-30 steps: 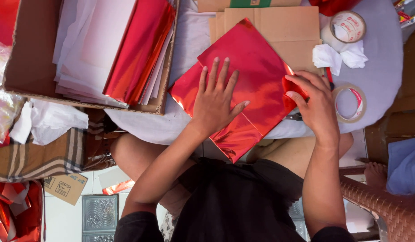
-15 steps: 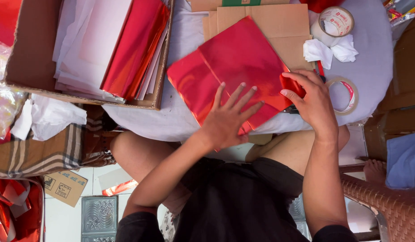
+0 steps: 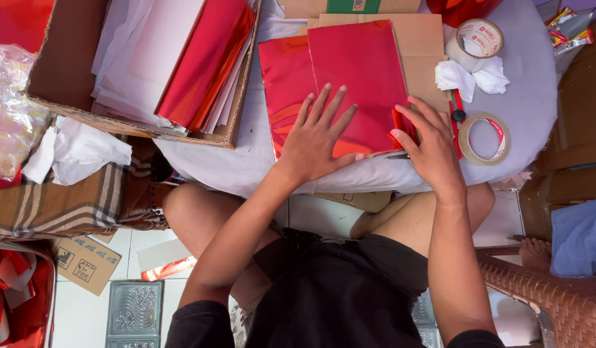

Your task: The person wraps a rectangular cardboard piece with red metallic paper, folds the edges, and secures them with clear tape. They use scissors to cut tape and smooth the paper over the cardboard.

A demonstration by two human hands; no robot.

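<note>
The left hand [image 3: 320,138] lies flat, fingers spread wide, pressing on a folded red foil sheet [image 3: 349,84] at the near edge of the grey-covered table [image 3: 530,109]; it grips nothing. Beside it the right hand [image 3: 427,151] curls loosely over the sheet's right edge, fingertips on a small red piece there, with scissors [image 3: 458,116] just beyond. A brown cardboard sheet [image 3: 423,58] lies under the foil. Right of it rest two tape rolls [image 3: 483,138] and crumpled white tissue [image 3: 472,76]. Farther left, an open cardboard box [image 3: 66,71] holds stacked white paper sheets [image 3: 137,58] and more red foil [image 3: 204,64].
</note>
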